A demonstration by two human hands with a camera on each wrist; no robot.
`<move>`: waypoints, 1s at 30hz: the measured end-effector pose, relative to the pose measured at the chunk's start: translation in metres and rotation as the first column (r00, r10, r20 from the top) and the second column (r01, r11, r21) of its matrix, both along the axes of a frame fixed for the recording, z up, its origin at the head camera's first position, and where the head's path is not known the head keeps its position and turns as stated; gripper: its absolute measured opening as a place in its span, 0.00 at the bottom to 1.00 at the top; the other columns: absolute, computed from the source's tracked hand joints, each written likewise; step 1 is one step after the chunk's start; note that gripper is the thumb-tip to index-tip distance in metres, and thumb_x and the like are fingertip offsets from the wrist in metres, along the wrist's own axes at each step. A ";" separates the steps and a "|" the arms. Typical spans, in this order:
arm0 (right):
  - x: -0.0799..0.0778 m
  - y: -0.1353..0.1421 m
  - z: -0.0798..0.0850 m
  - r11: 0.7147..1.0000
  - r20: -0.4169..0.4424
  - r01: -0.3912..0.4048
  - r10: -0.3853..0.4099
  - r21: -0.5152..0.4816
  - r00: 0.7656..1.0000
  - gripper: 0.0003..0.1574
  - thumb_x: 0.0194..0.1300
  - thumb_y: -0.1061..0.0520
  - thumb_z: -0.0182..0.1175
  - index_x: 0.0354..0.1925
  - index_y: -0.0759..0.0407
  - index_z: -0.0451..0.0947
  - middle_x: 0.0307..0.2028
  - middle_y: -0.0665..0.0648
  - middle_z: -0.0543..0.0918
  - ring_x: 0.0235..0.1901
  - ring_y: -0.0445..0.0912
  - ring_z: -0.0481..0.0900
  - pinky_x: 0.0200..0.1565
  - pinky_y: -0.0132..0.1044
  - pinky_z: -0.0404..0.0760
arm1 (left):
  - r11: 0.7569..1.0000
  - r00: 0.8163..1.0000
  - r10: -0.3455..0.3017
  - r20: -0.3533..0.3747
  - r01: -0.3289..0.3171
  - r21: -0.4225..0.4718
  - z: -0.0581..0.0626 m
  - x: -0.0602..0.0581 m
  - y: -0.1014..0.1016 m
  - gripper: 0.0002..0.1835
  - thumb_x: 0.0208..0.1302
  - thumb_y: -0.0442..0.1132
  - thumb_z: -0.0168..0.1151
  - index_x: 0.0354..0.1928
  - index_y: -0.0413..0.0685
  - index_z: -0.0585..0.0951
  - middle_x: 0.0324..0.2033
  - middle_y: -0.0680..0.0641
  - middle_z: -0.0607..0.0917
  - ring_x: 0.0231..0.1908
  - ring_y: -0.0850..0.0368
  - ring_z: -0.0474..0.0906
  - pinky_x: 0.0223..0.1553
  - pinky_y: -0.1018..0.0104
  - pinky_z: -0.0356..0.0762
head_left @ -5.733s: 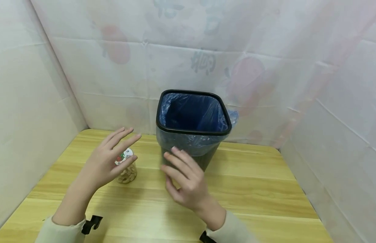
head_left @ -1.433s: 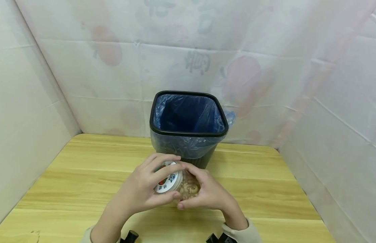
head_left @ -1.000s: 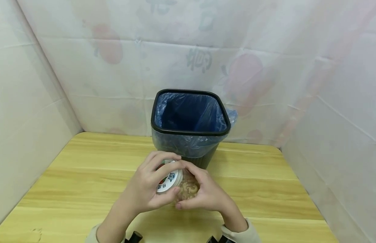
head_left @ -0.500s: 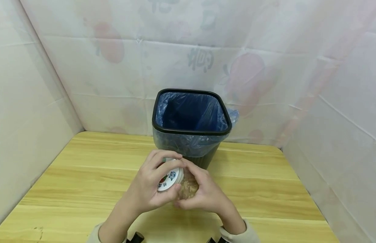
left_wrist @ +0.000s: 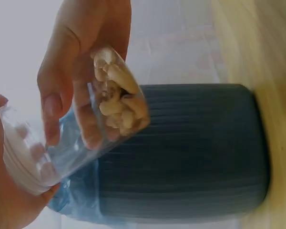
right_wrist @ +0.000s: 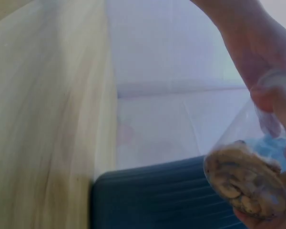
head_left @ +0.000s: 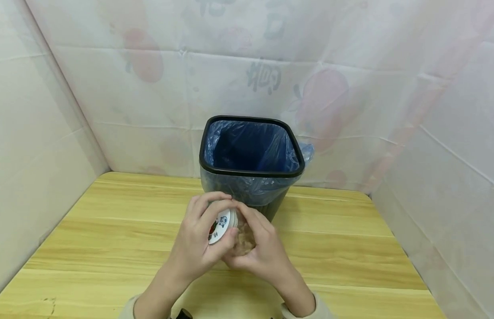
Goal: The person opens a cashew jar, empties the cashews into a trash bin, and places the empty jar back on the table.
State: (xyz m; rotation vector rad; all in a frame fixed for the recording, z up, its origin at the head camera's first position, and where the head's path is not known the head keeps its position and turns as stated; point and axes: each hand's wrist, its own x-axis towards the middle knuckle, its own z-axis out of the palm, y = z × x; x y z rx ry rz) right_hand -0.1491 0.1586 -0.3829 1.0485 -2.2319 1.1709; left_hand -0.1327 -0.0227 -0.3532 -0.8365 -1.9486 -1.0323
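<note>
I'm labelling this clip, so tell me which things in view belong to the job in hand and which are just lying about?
In the job:
jar, held by the right hand
nuts inside it
white lid, gripped by the left hand

Apparently just there:
bin, gripped by neither hand
blue bag lining it
table
printed backdrop

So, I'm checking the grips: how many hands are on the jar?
2. The left hand grips the lid; the right hand holds the jar round its clear body. No other hand shows.
</note>
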 end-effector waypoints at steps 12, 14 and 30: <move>0.001 0.010 0.008 0.989 0.195 -0.147 0.144 0.003 0.970 0.67 0.45 0.46 0.82 0.77 0.48 0.56 0.70 0.51 0.69 0.65 0.47 0.72 0.64 0.41 0.74 | 1.000 0.995 -0.010 0.099 0.011 -0.015 0.005 0.003 -0.010 0.19 0.63 0.47 0.62 0.56 0.55 0.82 0.56 0.51 0.79 0.53 0.54 0.71 0.42 0.63 0.72; -0.001 0.014 0.009 0.984 0.227 -0.178 0.176 -0.012 0.958 0.65 0.46 0.46 0.81 0.76 0.48 0.57 0.70 0.50 0.70 0.65 0.47 0.73 0.64 0.41 0.75 | 0.999 0.995 -0.029 0.100 0.032 -0.025 0.007 0.004 -0.012 0.20 0.64 0.48 0.63 0.57 0.56 0.82 0.56 0.52 0.79 0.53 0.55 0.71 0.43 0.63 0.72; -0.010 0.029 0.012 0.950 0.302 -0.312 0.303 -0.020 0.904 0.62 0.46 0.55 0.81 0.75 0.47 0.60 0.67 0.50 0.73 0.61 0.48 0.77 0.61 0.41 0.77 | 0.943 0.970 -0.225 0.092 0.241 -0.231 0.019 0.004 -0.039 0.30 0.62 0.52 0.69 0.66 0.51 0.77 0.63 0.47 0.76 0.62 0.52 0.72 0.54 0.53 0.77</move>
